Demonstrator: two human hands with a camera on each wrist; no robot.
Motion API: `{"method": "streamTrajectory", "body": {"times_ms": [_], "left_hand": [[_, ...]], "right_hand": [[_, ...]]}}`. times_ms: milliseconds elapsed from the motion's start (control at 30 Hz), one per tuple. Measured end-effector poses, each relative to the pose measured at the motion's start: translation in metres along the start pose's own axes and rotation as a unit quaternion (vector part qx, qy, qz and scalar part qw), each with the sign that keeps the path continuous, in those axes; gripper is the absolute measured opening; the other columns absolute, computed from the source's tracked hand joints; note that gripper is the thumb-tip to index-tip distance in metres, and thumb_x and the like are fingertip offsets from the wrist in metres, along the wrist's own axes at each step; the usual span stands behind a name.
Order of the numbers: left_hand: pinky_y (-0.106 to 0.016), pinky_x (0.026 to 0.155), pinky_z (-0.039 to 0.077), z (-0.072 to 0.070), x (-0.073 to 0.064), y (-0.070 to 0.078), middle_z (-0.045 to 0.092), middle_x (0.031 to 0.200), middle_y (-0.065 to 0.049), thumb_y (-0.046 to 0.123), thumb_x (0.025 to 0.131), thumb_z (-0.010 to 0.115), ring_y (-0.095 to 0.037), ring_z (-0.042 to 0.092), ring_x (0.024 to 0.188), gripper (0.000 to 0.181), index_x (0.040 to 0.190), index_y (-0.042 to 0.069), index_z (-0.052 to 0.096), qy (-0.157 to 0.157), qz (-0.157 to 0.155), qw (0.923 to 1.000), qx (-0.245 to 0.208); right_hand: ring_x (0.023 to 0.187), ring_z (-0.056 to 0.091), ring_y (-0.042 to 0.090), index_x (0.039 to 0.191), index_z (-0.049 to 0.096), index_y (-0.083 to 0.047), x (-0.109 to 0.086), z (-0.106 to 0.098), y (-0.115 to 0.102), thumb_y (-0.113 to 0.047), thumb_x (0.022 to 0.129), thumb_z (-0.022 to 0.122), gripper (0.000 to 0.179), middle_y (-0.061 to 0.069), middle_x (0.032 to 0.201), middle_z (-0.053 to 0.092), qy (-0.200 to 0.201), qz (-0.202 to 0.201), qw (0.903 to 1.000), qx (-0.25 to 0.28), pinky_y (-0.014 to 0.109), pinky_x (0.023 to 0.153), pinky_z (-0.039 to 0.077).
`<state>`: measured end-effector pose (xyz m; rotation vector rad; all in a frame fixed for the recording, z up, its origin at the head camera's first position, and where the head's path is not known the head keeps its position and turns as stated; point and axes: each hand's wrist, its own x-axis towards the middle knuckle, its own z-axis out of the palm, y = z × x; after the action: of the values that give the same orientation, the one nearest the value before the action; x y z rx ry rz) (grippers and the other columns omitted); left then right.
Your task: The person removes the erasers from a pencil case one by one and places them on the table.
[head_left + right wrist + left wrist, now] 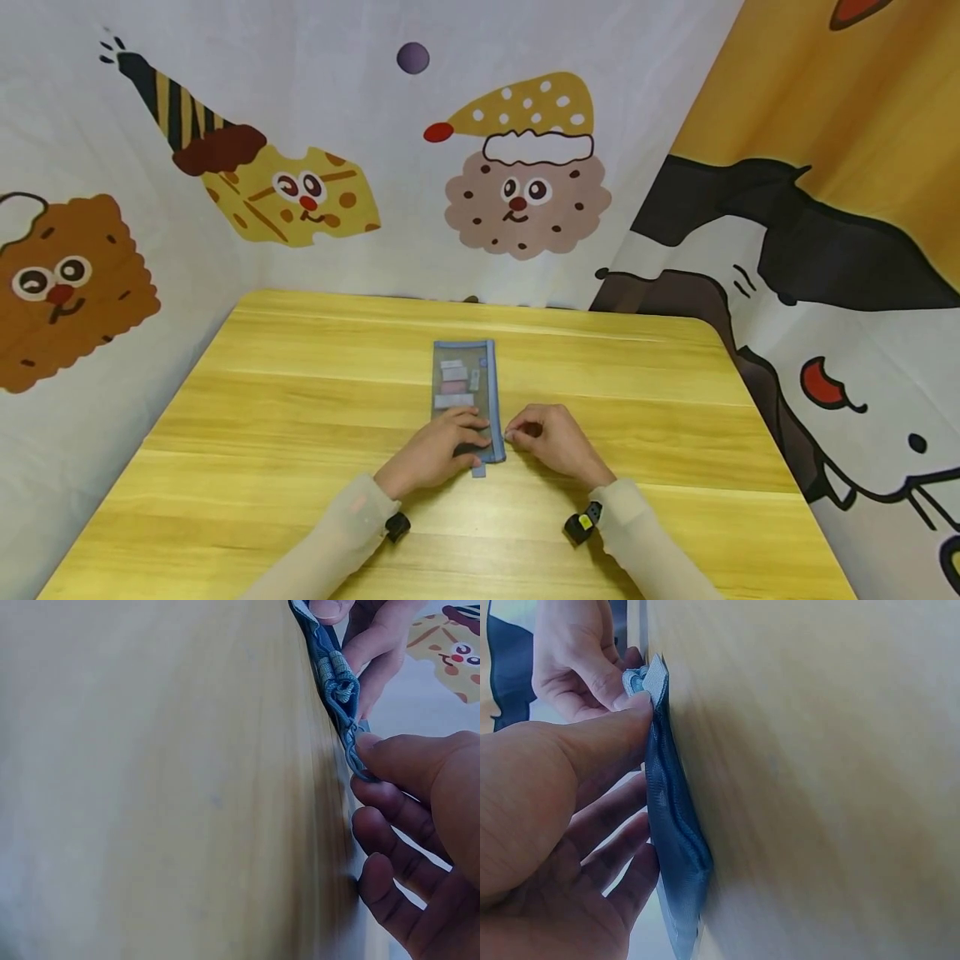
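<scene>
A flat mesh zipper pouch [462, 350] with blue edging lies lengthwise on the table, several small pale pieces and a pink one showing through its mesh. My left hand [442, 446] rests over its near part, fingers extended across the mesh. In the left wrist view the left thumb [611, 735] presses the near end beside a small fabric tab [657, 679]. My right hand [555, 437] is at the near right corner. There its thumb and forefinger pinch a looped blue zipper pull [351, 746], partly hidden by the thumb; the other fingers curl loosely.
The yellow wood-grain table [300, 358] extends around the pouch on every side. Behind it hangs a white curtain [337, 92] printed with cartoon characters. A black wrist camera [579, 527] sits by the right cuff, another [397, 526] by the left.
</scene>
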<state>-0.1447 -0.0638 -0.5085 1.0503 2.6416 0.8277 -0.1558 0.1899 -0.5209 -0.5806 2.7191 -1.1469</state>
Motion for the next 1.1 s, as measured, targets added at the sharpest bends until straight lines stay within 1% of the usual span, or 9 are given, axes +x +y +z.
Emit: {"method": "streamTrajectory", "body": {"times_ms": [433, 767, 1100], "left_hand": [[-0.05, 0.122, 0.036, 0.0002, 0.0011, 0.0001, 0.061, 0.145, -0.007, 0.022, 0.096, 0.073, -0.032, 0.042, 0.147, 0.03, 0.124, 0.01, 0.075, -0.003, 0.002, 1.0, 0.001], [-0.051, 0.121, 0.037, -0.0017, 0.0012, 0.0019, 0.062, 0.144, -0.008, 0.02, 0.096, 0.073, -0.033, 0.044, 0.146, 0.029, 0.123, 0.009, 0.075, 0.003, 0.007, 1.0, 0.002], [-0.05, 0.122, 0.036, 0.0007, 0.0, 0.0004, 0.061, 0.145, -0.007, 0.021, 0.096, 0.073, -0.032, 0.043, 0.147, 0.03, 0.124, 0.01, 0.075, -0.001, 0.004, 1.0, 0.005]], "right_hand": [[0.074, 0.061, 0.002, 0.096, 0.08, -0.024, 0.0024, 0.0019, 0.001, -0.025, 0.094, 0.077, 0.004, -0.017, 0.086, 0.069, 0.021, 0.008, 0.9996, -0.014, 0.02, 0.067, 0.053], [0.075, 0.061, 0.002, 0.095, 0.08, -0.024, 0.0052, 0.0032, 0.0031, -0.025, 0.094, 0.077, 0.004, -0.017, 0.086, 0.07, 0.036, 0.007, 0.9993, -0.009, 0.021, 0.068, 0.053], [0.076, 0.062, 0.003, 0.095, 0.08, -0.02, 0.0059, 0.0058, 0.0032, -0.029, 0.093, 0.078, 0.009, -0.017, 0.087, 0.071, 0.039, 0.013, 0.9991, -0.007, 0.021, 0.069, 0.054]]}}
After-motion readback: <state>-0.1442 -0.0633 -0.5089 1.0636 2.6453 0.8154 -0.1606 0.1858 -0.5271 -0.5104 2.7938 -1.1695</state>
